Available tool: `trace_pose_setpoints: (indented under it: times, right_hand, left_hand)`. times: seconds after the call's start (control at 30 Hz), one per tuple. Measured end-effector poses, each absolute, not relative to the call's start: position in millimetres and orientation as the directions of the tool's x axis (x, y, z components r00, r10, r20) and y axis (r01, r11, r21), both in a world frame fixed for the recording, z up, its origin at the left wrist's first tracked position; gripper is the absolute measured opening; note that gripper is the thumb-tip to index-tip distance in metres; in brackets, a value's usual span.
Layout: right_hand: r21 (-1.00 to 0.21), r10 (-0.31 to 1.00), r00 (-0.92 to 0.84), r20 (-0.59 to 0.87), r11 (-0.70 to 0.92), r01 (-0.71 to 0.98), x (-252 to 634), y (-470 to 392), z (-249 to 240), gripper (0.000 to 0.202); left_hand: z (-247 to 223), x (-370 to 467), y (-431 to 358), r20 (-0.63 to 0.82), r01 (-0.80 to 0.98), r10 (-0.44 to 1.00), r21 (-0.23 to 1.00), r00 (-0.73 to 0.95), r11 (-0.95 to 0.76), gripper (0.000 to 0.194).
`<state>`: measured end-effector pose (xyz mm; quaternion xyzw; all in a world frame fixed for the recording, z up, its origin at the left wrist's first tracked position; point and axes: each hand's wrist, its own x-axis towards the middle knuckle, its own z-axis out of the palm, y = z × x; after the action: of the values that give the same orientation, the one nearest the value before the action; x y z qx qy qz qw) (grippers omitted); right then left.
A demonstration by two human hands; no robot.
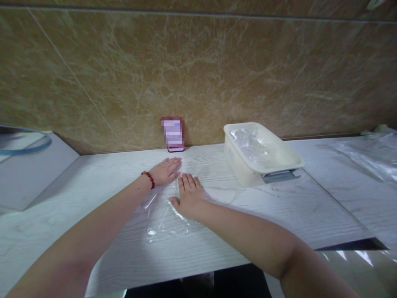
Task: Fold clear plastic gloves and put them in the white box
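A clear plastic bag (pixel 161 225) lies spread on the white wood-grain table (pixel 102 194). My right hand (pixel 189 196) presses flat on it, fingers stretched out and pointing away from me. Just beyond and to the left, my left hand (pixel 166 170), with a red bead bracelet (pixel 149 179) at the wrist, rests palm down near the bag's far end. Both hands are open and hold nothing; their palms are hidden. Part of the bag is covered by my hands and right forearm.
A cream plastic bin (pixel 245 169) with clear plastic (pixel 252 142) inside stands to the right. A phone (pixel 173 134) leans on the marbled wall (pixel 198 74). At far left is a white box (pixel 31 174); more clear plastic (pixel 375 153) lies at far right.
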<state>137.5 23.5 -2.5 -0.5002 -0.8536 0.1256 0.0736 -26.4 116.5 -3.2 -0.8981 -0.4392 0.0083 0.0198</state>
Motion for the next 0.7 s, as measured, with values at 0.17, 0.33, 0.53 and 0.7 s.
trace_pose_setpoints:
  times: [0.17,0.33,0.53,0.7]
  right_hand:
    - [-0.286,0.873,-0.487,0.026,0.473,0.833,139,25,1,0.073]
    - [-0.282,0.828,-0.541,0.147,0.559,0.780,141,25,8,0.070]
    - [-0.288,0.727,-0.685,0.056,0.668,0.686,141,19,5,0.068]
    - [-0.311,0.657,-0.753,-0.037,0.709,0.633,140,0,7,0.070]
  left_hand:
    - [-6,-26,120,0.027,0.774,0.774,-0.040,0.633,-0.632,0.048]
    - [-7,-29,121,-0.027,0.755,0.756,-0.040,0.654,-0.654,0.052]
    - [-6,-28,123,-0.072,0.765,0.766,-0.048,0.638,-0.642,0.051]
    - [-4,-25,122,-0.076,0.779,0.780,-0.046,0.621,-0.625,0.054]
